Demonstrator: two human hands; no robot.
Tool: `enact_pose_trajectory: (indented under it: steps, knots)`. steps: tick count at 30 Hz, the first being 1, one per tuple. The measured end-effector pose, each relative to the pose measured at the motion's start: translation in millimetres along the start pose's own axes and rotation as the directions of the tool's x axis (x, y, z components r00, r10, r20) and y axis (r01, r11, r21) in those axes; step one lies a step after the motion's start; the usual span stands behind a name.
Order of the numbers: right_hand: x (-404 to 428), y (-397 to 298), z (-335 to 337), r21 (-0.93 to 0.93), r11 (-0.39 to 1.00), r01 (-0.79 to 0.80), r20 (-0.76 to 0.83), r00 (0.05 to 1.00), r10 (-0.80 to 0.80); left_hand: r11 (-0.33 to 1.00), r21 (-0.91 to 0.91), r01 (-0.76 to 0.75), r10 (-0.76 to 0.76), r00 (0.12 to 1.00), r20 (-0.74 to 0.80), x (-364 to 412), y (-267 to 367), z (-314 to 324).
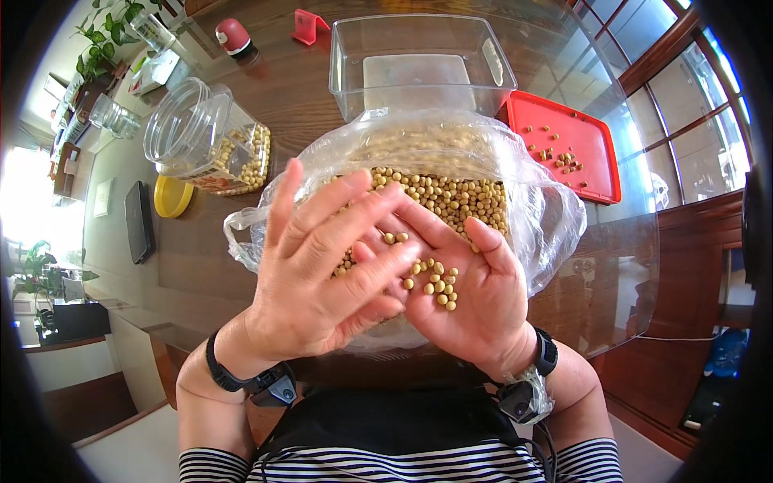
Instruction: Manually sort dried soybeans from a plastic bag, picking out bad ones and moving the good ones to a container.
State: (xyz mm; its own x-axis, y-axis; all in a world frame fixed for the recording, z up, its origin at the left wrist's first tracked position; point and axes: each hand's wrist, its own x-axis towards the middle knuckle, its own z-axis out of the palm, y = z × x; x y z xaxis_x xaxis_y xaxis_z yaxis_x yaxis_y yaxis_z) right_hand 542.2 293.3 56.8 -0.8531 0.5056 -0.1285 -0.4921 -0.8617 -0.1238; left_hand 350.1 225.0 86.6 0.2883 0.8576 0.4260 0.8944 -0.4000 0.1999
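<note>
Several yellow soybeans [441, 284] lie on the upturned palm of my right hand [471, 290], whose fingers are slightly curled. My left hand [326, 271] is over the fingers of the right one, palm down, its fingers spread; a few beans show between the two hands. Whether the left fingertips touch the beans is unclear. Beneath both hands is a clear plastic bag [543, 205] with its mouth spread wide, and a mass of soybeans [447, 199] fills it. My hands hide the near part of the bag.
Behind the bag stands a clear plastic box [423, 27]. A red tray [595, 142] with scattered dark beans is at right. At left are a clear jar [241, 160] partly filled with beans, a yellow lid [173, 196] and a black phone-like object [139, 222]. A red-capped object [233, 37] stands farther back.
</note>
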Motion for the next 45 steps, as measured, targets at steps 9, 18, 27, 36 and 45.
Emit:
enact_pose_trajectory:
  steps: [9,18,27,36,45]
  knots:
    - [2.8,-3.0,3.5,0.044,0.999,0.029,-0.047,0.999,-0.027,0.999,0.031,-0.019,0.019,0.999,-0.029,2.2,-4.2,2.0]
    - [-5.1,-12.2,-7.0,-0.124,0.992,-0.034,-0.153,0.988,0.015,0.998,-0.037,-0.049,0.040,0.977,-0.208,-1.8,-4.2,9.8]
    - [8.3,-20.7,94.9,-0.805,0.593,0.011,-0.172,0.953,-0.251,0.985,-0.060,-0.160,0.141,0.960,-0.243,-15.4,-9.9,29.6]
    - [205.6,26.0,199.3,-0.899,-0.437,-0.027,-0.050,0.998,0.041,0.966,-0.082,-0.245,0.214,0.937,-0.275,-15.6,0.3,35.6]
    - [279.2,44.1,162.4,-0.592,-0.800,-0.098,-0.280,0.956,0.090,0.982,0.007,-0.187,0.179,0.924,-0.338,-16.6,-0.8,42.5]
